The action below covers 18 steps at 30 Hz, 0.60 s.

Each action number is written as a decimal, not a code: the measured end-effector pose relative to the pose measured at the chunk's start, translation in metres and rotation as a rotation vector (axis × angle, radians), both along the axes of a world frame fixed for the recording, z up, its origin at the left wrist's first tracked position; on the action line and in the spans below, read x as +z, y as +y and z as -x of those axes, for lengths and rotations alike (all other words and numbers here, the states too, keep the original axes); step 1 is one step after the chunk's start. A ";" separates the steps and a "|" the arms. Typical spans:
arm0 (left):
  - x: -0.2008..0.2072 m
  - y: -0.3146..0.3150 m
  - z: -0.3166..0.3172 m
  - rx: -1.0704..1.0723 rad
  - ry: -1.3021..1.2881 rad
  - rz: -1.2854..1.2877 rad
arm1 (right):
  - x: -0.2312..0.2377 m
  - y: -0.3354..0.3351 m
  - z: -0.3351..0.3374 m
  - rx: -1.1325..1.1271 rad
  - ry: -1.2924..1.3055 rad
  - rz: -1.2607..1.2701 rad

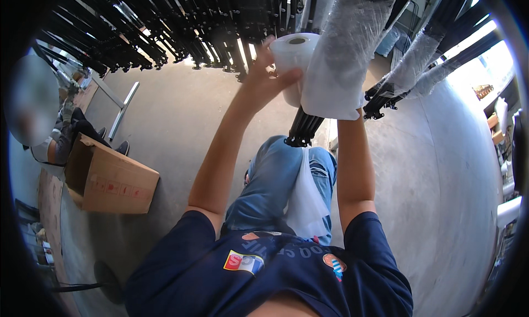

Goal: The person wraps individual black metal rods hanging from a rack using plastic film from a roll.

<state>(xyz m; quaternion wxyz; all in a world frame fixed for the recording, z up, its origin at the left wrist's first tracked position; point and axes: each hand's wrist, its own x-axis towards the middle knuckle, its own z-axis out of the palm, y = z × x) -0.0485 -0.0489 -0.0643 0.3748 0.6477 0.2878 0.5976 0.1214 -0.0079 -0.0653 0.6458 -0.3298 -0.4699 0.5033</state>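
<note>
My left hand (265, 79) is wrapped round a roll of clear stretch film (295, 55), thumb across its front and fingers on its far left side. The roll sits against a hanging bundle of black metal rods (305, 128) whose lower ends show. Above those ends, translucent film (344, 58) covers the bundle in wrinkled layers. Behind this wrap my right forearm (354, 157) reaches up; the right hand's fingers are hidden by the film. A loose strip of whitish film (308, 201) hangs down over my jeans.
Many bare black rods (182, 25) hang in rows at the upper left. More film-wrapped bundles (410, 63) hang at the right. An open cardboard box (118, 179) lies at the left, beside a seated person (60, 129). A metal frame (124, 107) stands on the floor (187, 107).
</note>
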 end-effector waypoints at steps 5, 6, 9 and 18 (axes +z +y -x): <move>-0.002 0.002 0.000 -0.077 -0.233 0.295 | 0.007 -0.019 0.016 -0.101 -0.161 -0.174; 0.001 -0.002 -0.003 -0.035 -0.256 0.222 | 0.011 -0.029 0.015 -0.169 -0.255 -0.255; 0.000 -0.009 -0.005 0.136 -0.264 0.034 | 0.017 -0.060 0.011 -0.144 -0.320 -0.487; -0.007 -0.007 0.011 0.193 -0.321 -0.022 | 0.044 -0.080 0.012 0.038 -0.143 -0.273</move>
